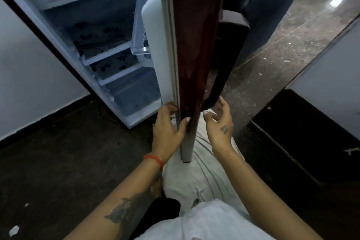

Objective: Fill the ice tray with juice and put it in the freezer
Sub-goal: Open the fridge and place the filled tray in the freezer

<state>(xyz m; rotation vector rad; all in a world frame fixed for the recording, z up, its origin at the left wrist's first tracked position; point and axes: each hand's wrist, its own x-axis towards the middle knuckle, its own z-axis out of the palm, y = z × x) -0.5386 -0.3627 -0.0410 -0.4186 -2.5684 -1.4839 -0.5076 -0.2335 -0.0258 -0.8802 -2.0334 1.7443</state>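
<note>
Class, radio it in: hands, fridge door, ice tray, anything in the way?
Left hand gripping dark red glossy fridge door edge; right hand open beside its black handle. Door open. Ice tray not in view. Nothing blocking.

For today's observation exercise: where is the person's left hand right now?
In the head view, the left hand is just left of centre, gripping the edge of the open fridge door, with the right hand open on the door's other side, beside the dark handle.
</note>
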